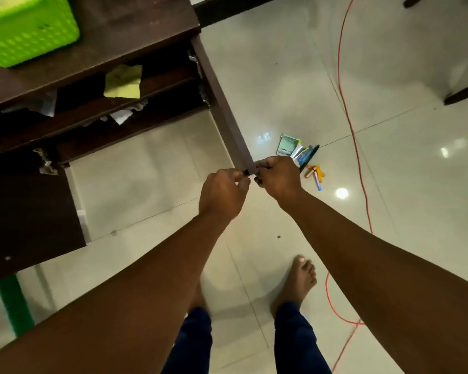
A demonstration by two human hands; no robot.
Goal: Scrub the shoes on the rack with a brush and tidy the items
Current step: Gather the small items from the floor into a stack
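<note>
No writing can be read anywhere; the packets on the floor are too small and blurred to show a brand.

A green basket (pixel 25 28) with a perforated wall stands at the far left corner of the dark wooden cabinet (pixel 135 25); something pale shows at its top edge, too cropped to name. Below the cabinet top an open compartment holds a yellow cloth (pixel 123 82), with crumpled white papers (pixel 123 114) on the shelf edge beneath it and more paper at the left. No shoes or brush can be made out on these shelves.

The cabinet door (pixel 222 103) swings open toward the person. Both hands meet at its near lower corner. The left hand (pixel 223 193) has its fingers curled and pinches the corner from the left. The right hand (pixel 277 176) grips the same corner from the right, fingers curled round the edge. A small dark part sits between the fingertips, too small to identify.

On the tiled floor (pixel 281 76), just beyond the right hand, lies a small heap of items (pixel 299 153): a pale green packet, blue packets, and orange and yellow pieces. A red cable (pixel 347 109) runs across the floor to the right of them. Two bare feet stand on the tiles below the arms.
</note>
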